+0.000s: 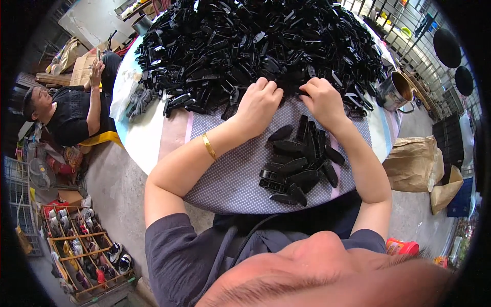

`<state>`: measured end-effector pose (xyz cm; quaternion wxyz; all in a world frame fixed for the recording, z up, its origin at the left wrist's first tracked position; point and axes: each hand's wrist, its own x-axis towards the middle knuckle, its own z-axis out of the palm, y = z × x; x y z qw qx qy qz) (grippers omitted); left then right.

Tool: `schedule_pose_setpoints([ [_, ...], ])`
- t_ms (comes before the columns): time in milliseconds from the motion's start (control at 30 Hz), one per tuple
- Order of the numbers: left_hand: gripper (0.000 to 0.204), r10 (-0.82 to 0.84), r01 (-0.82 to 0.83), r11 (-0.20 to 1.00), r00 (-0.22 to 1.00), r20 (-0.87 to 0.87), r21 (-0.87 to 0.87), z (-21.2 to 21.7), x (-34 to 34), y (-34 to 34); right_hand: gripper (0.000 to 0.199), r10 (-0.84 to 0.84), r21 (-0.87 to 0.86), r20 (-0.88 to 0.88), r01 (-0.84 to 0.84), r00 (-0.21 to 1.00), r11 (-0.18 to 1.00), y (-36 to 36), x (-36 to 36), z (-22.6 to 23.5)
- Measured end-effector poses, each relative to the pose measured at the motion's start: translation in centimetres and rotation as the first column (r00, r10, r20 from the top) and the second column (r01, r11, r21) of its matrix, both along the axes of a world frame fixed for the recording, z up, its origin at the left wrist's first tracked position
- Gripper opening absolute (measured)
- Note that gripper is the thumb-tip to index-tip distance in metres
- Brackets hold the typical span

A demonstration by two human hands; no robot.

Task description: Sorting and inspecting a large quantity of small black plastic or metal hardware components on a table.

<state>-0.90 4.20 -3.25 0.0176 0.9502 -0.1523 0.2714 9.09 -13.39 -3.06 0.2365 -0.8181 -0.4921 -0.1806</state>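
Observation:
A big heap of glossy black elongated plastic pieces (245, 46) covers the far part of the round table. My left hand (260, 105) is at the heap's near edge, its fingers bent and closed; what they hold is hidden. Just to its right, my right hand (325, 101) pinches thumb and fingers around a small black plastic piece, mostly covered by the fingers. Between my forearms lies a smaller group of black pieces (302, 163), some flat-sided and rounded, others slotted, on the dotted tablecloth (225, 179).
A metal pot (395, 92) stands at the table's right edge. Crumpled grey cloth (140, 102) lies at its left edge. To the left, a person (71, 112) in black sits holding a phone. A shoe rack (87, 250) is at lower left, a brown paper bag (411, 163) at right.

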Motion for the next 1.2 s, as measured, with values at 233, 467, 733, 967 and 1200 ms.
schedule_pose_setpoints([
  [233,0.034,0.091,-0.089,0.996,0.984,-0.152,0.02,0.7,-0.9,0.1,0.02,0.049,0.2,-0.19,-0.01,0.981,0.98,-0.1,-0.3,0.6],
  [467,0.03,-0.134,0.02,0.663,0.987,-0.092,-0.748,1.7,-0.3,0.3,0.025,0.369,0.406,-0.769,-0.047,0.521,0.913,0.1,-0.7,0.1],
  [733,0.027,-0.346,-0.095,0.216,0.923,-0.167,-0.972,1.1,-0.1,0.1,0.022,0.427,0.463,-0.769,-0.045,0.475,0.885,0.5,-1.5,0.4],
  [967,0.026,-0.292,-0.1,0.188,0.944,-0.153,-0.977,0.5,0.0,-0.1,0.021,0.387,0.45,-0.777,0.007,0.496,0.893,0.5,-2.0,0.9],
  [1200,0.03,-0.317,-0.13,0.182,0.931,-0.183,-0.975,1.0,-0.5,-0.2,0.02,0.39,0.442,-0.746,-0.038,0.539,0.896,0.7,-2.3,0.7],
])
